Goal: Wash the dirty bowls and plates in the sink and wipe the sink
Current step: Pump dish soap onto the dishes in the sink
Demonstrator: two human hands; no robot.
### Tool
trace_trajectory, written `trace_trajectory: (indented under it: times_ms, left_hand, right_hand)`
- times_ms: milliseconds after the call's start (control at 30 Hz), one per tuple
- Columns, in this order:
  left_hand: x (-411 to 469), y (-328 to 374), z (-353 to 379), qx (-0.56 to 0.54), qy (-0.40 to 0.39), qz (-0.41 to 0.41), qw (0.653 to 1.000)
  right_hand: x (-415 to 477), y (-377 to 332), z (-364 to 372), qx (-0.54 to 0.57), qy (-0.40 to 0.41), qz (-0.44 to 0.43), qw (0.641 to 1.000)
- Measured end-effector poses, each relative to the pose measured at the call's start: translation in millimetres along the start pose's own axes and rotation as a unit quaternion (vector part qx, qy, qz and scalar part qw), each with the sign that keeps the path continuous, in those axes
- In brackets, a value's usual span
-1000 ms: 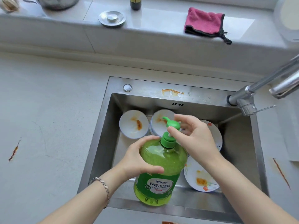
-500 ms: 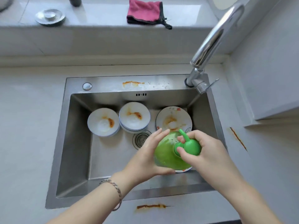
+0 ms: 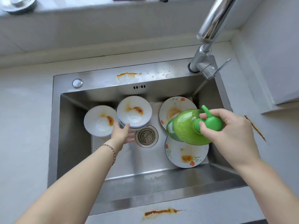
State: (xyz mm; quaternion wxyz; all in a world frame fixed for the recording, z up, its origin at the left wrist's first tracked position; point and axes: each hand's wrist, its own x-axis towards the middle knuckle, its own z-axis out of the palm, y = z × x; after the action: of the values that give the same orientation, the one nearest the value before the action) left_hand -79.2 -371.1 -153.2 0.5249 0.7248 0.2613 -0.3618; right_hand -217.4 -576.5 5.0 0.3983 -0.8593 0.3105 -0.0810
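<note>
Head view: right hand grips the detergent bottle by its pump, alone now; left hand has let go and reaches, fingers loosely spread, to the stacked bowls in the sink. Soaping a bowl seems next.

My steel sink holds, all sauce-stained and upright: left bowl, middle bowl, rear plate and front plate at right.

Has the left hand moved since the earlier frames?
Yes. The left hand let go of the green dish-soap pump bottle and crossed leftward past the round metal drain strainer to the stacked white bowls.
</note>
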Motion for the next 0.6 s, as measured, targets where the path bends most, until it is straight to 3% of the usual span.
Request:
trace_trajectory:
  times_ms: [267,600]
  left_hand:
    - [22.0,-16.0,12.8,-0.056,0.038,0.032,0.997]
    - [36.1,-7.0,9.0,-0.021,0.074,0.052,0.996]
  right_hand:
    - [-0.4,10.5,7.0,0.013,-0.011,0.045,0.999]
    - [-6.6,6.9,6.5,0.017,-0.026,0.036,0.999]
